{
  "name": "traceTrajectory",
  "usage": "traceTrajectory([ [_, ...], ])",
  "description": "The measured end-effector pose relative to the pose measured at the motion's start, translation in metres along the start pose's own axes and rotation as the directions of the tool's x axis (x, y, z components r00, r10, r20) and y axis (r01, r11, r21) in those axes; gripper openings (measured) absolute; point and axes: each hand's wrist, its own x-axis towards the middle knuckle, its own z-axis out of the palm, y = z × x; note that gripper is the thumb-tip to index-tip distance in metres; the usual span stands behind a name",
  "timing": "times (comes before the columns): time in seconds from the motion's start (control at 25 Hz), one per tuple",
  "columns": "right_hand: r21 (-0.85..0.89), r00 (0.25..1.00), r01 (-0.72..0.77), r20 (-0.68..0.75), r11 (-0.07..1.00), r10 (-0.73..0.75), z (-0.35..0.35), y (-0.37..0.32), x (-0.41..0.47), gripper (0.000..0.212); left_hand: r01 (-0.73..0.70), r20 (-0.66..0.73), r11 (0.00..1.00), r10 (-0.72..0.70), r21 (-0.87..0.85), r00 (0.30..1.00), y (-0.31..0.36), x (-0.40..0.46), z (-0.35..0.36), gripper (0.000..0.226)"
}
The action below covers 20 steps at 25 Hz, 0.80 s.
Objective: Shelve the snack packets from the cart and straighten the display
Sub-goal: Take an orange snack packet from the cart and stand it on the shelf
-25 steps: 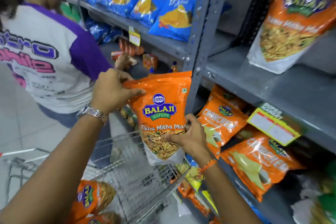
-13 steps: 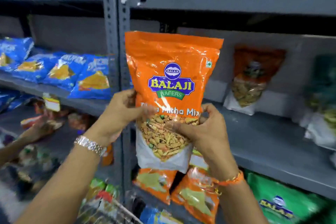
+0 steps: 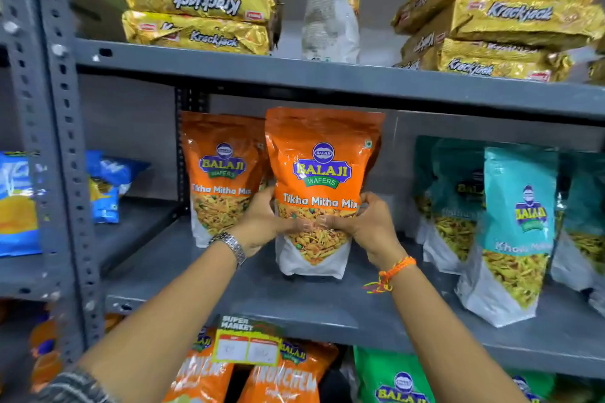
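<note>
An orange Balaji Tikha Mitha Mix packet [image 3: 322,160] stands upright on the grey middle shelf [image 3: 327,304]. My left hand [image 3: 262,222] grips its lower left side and my right hand [image 3: 366,222] grips its lower right side, fingers meeting across the clear window. A second identical orange packet [image 3: 219,173] stands just behind and to the left, near the shelf's back. The cart is out of view.
Teal Balaji packets [image 3: 517,226] stand to the right on the same shelf. Gold Krackjack packs [image 3: 199,0] are stacked on the shelf above, beside an upright orange-white pouch [image 3: 330,6]. Blue packets [image 3: 19,203] fill the left bay past the upright post [image 3: 55,141]. Orange and green packets sit below.
The view has swung up from the cart to the shelf. Both hands have carried the orange packet forward and set its base down on the middle shelf beside the matching packet.
</note>
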Motion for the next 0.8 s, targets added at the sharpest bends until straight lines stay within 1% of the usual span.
traceTrajectory([
  [0.08,0.007,1.000,-0.020,-0.009,1.000,0.020,-0.012,0.007,0.019,0.075,0.024,0.004,0.999,-0.024,-0.024,1.000,-0.007,0.024,0.017,0.079],
  [0.2,0.002,0.999,-0.049,-0.015,0.999,0.049,-0.021,0.019,0.044,0.090,0.028,0.007,0.999,-0.028,-0.023,1.000,-0.019,0.053,0.034,0.069],
  [0.24,-0.007,0.998,-0.064,-0.017,0.998,0.064,-0.022,0.023,0.050,0.087,0.034,0.012,0.999,-0.034,-0.023,0.999,-0.023,0.058,0.038,0.068],
  [0.32,-0.020,0.996,-0.084,-0.037,0.996,0.083,-0.024,0.033,0.061,0.069,0.070,0.004,0.997,-0.070,-0.037,0.998,-0.032,0.068,0.044,0.073],
  [0.4,-0.041,0.995,-0.091,-0.048,0.995,0.089,-0.025,0.043,0.068,0.066,0.095,-0.013,0.994,-0.095,-0.046,0.995,-0.042,0.073,0.049,0.081],
  [0.52,-0.075,0.992,-0.105,-0.071,0.992,0.100,-0.027,0.053,0.072,0.070,0.106,-0.013,0.992,-0.107,-0.064,0.994,-0.051,0.077,0.054,0.084],
  [0.68,-0.090,0.990,-0.122,-0.086,0.989,0.114,-0.027,0.053,0.078,0.085,0.111,0.001,0.992,-0.111,-0.066,0.994,-0.050,0.082,0.056,0.083],
  [0.8,-0.107,0.988,-0.135,-0.090,0.985,0.125,-0.026,0.055,0.078,0.089,0.124,0.023,0.992,-0.123,-0.032,0.992,-0.048,0.079,0.058,0.087],
])
